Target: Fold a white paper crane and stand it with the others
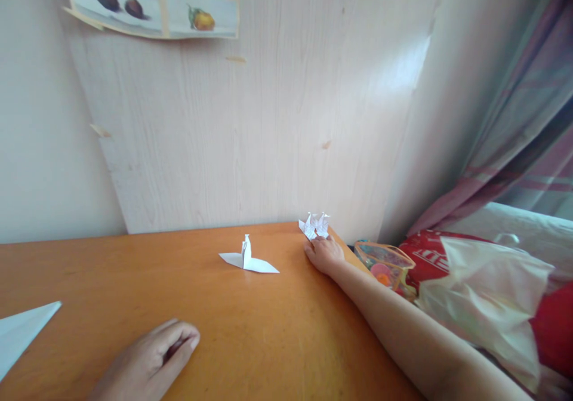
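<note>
My left hand (150, 359) rests on the table at the lower left. Its fingers are curled into a loose fist, with nothing seen in them. My right hand (326, 255) reaches to the far right corner, its fingers closed at the base of small folded paper cranes (315, 226) with faint printed lines. The hand hides their lower parts. A larger white paper crane (246, 258) stands upright in the middle with its wings spread flat, apart from both hands. At the left edge lies a folded white sheet of paper (24, 332) with a pointed tip, only partly in view.
The orange-brown wooden table (268, 341) meets a pale wood-grain panel (268, 120) at its back. A fruit picture (147, 7) hangs above. Right of the table are an orange-edged basket (385, 264), a whitish plastic bag (487, 305), red cloth and a pink curtain (487, 168).
</note>
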Demonstrator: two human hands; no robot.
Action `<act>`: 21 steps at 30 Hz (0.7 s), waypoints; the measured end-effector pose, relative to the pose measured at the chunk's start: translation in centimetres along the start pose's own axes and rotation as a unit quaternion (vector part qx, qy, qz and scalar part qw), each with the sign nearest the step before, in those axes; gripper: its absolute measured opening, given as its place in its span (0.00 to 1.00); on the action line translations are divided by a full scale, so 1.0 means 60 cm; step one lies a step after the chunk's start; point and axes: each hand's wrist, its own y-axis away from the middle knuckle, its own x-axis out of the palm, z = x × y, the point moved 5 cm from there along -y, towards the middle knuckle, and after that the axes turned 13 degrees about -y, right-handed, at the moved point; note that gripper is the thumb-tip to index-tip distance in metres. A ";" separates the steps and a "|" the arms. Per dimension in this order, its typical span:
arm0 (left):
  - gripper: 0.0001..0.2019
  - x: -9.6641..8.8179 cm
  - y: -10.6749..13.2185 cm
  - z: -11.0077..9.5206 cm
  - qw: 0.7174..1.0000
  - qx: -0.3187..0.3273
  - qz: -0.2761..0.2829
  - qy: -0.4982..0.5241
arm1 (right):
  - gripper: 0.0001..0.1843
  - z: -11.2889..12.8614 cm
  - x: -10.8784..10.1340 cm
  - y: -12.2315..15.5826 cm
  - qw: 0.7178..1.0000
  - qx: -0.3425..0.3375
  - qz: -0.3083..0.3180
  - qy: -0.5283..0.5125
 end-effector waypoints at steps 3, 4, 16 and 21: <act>0.18 0.001 0.003 -0.005 1.000 -0.005 0.021 -0.022 | 0.23 0.022 -0.012 0.008 0.999 -0.047 -0.014 -0.014; 0.18 0.002 0.004 -0.007 0.999 -0.006 0.028 -0.027 | 0.23 0.034 -0.014 0.012 0.997 -0.073 -0.010 -0.022; 0.18 -0.003 0.004 -0.019 0.999 -0.005 0.036 -0.040 | 0.20 0.188 0.011 0.087 0.933 -0.331 0.103 -0.097; 0.16 -0.008 0.006 -0.021 0.999 -0.003 0.023 -0.032 | 0.21 0.217 0.028 0.093 0.943 -0.310 0.122 -0.018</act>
